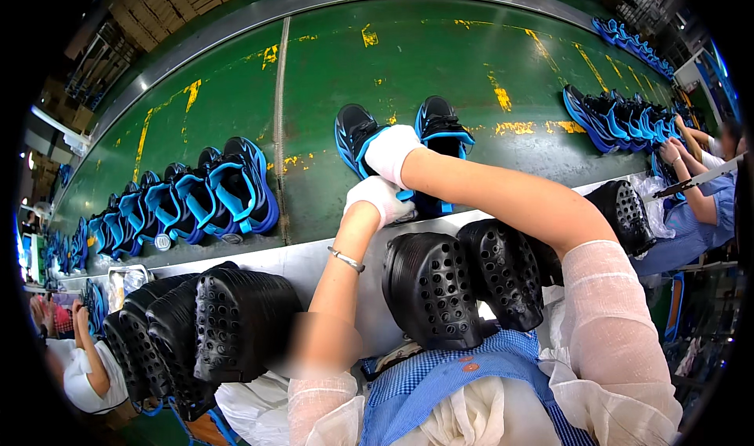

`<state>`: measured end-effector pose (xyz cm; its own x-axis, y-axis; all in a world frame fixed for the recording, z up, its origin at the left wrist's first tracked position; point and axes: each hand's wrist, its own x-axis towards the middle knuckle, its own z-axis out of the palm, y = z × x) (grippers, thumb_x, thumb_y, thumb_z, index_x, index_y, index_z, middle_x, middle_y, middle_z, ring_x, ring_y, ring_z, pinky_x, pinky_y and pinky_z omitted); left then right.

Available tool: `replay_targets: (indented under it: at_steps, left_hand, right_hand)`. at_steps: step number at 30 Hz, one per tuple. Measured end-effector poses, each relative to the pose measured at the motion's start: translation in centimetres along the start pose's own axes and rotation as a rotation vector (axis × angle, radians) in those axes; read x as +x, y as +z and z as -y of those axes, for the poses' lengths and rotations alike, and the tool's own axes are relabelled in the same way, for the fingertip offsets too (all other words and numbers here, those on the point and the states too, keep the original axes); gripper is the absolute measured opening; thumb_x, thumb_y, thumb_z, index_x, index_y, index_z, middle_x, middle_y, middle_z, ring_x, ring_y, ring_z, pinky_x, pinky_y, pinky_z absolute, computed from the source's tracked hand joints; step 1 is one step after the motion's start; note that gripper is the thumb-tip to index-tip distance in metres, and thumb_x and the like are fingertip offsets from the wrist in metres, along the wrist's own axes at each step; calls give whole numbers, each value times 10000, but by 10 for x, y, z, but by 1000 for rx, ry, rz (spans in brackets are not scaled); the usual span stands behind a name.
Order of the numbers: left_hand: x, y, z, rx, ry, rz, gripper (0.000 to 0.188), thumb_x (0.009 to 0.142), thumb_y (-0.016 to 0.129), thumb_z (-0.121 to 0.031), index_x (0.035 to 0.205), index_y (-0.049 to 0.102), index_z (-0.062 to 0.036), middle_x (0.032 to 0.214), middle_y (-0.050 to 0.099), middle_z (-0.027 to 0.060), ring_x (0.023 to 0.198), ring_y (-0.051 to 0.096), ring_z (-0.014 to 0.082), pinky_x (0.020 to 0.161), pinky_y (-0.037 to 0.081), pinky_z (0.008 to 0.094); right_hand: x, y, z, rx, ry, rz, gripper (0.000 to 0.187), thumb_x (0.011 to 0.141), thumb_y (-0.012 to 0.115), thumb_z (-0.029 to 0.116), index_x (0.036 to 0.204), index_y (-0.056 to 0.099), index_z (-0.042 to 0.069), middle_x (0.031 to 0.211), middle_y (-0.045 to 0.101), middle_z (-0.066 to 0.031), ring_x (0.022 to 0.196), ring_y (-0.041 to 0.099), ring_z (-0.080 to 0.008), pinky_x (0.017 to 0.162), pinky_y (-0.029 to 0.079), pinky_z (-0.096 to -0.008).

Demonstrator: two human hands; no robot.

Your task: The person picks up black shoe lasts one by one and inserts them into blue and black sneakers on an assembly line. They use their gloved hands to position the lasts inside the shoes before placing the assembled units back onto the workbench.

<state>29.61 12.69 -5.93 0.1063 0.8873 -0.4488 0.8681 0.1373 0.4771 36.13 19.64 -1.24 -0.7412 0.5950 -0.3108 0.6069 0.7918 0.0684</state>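
Note:
Two black sneakers with bright blue trim stand side by side before me, toes pointing away. Over the opening of the left sneaker (351, 128) lies my right hand (393, 154) in a white glove, its arm reaching across from the right. My left hand (378, 198), also white-gloved, is closed at the heel of that same sneaker, just below the right hand. Both hands look curled on the shoe; most fingertips are hidden. The right sneaker (441, 120) is untouched by the fingers I can see, its heel partly behind my right forearm.
A row of blue-and-black sneakers (188, 198) stands left on the green work surface (330, 61); another row (620, 120) sits right. Stacked black pieces with round holes (243, 320) line the near edge, with more (432, 289) before my body. Co-workers' hands (679, 149) work at the right.

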Motion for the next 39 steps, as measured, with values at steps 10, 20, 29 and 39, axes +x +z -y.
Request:
replay_targets:
  at_steps: [10,20,29,39]
  left_hand:
    - [7,-6,-6,-72,-77,90,458,698,714,-380,953,653,-6,702,665,129,520,629,185,557,523,313]
    - [4,10,1,-28,101,-73,355,746,577,-383,767,643,-34,759,635,202,745,600,389,707,478,425]
    - [-25,-10,33,101,51,-486,363,701,680,-358,835,638,-23,832,605,169,796,592,358,733,470,408]
    - [-40,-18,43,228,-67,-396,409,719,658,-363,950,635,-26,948,610,180,902,582,368,794,464,407]
  right_hand:
    - [-7,-2,-14,15,-81,5,206,765,579,139,922,687,63,898,685,-160,834,673,-312,730,533,-397]
    - [-197,-51,-93,213,114,-327,275,854,515,303,911,652,72,828,641,-139,837,629,-312,723,508,-403]
    - [-454,17,-210,203,876,-710,241,843,566,256,931,655,50,891,645,-159,829,632,-306,740,495,-371]
    - [-484,88,-205,197,1066,-503,375,734,668,219,1048,542,58,998,572,-138,933,582,-298,820,471,-354]
